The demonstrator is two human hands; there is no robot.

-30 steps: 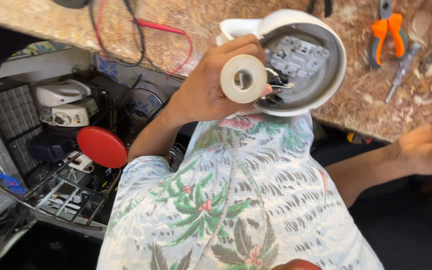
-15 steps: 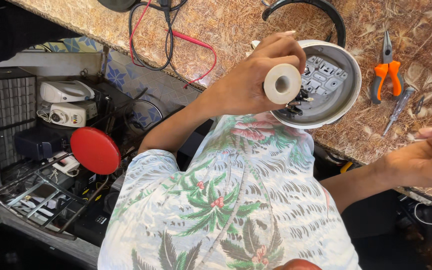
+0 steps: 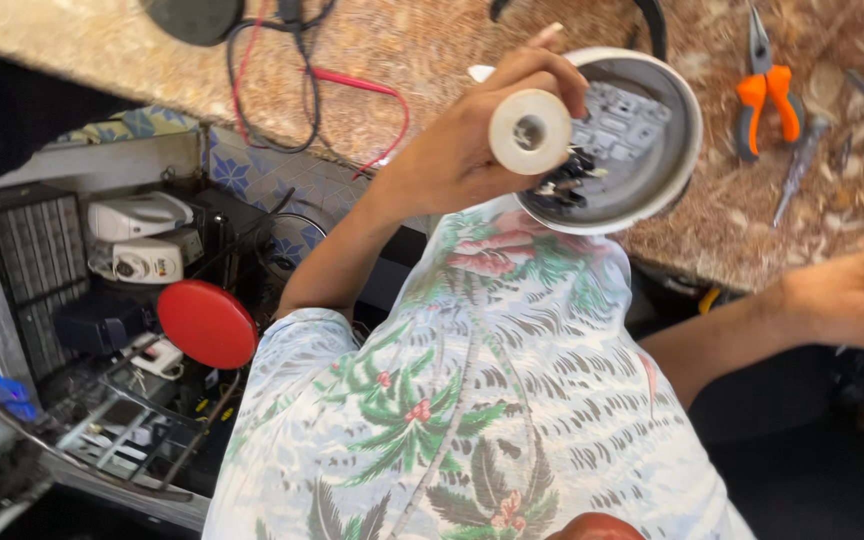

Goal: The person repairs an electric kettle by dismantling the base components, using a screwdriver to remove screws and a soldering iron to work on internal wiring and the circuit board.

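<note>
Shifted rightward: left hand (image 3: 462, 150) gripping tape roll (image 3: 530, 131) and round housing (image 3: 632, 140) over desk (image 3: 402, 60); right hand (image 3: 852, 295) fingers' state unclear.

Speckled brown stone counter (image 3: 402, 60) under bright daylight; blue patterned tile wall (image 3: 282, 180) below (partly shadowed); cluttered shelf (image 3: 102, 440) lower left.

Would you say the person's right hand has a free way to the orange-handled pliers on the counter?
Probably yes: the right hand looks empty at the counter's edge, and the orange-handled pliers lie uncovered on the counter, with only a screwdriver lying between.
</note>
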